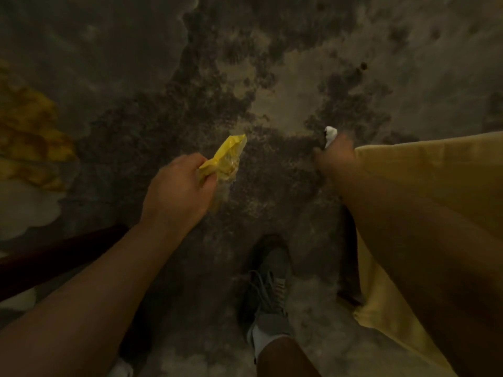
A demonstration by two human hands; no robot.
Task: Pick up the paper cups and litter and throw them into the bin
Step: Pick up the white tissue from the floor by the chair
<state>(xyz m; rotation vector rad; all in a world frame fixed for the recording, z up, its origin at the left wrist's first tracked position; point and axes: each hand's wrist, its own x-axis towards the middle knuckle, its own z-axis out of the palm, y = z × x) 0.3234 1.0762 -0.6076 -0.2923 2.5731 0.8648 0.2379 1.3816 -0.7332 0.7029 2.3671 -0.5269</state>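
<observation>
My left hand (178, 190) is closed around a crumpled yellow plastic wrapper (226, 159), which sticks up and to the right out of the fist. My right hand (336, 153) reaches forward and down, blurred, with a small white piece of litter (330, 134) poking out above its fingers. Both hands hang over a dim, mottled carpet (272, 91). No paper cup and no bin are in view.
My grey sneaker (268, 287) stands on the carpet below the hands. A yellow cloth (424, 170), perhaps a garment, drapes along my right arm. A dark red bar (54, 254) crosses the lower left, and a yellow patterned patch (30, 134) lies at the far left.
</observation>
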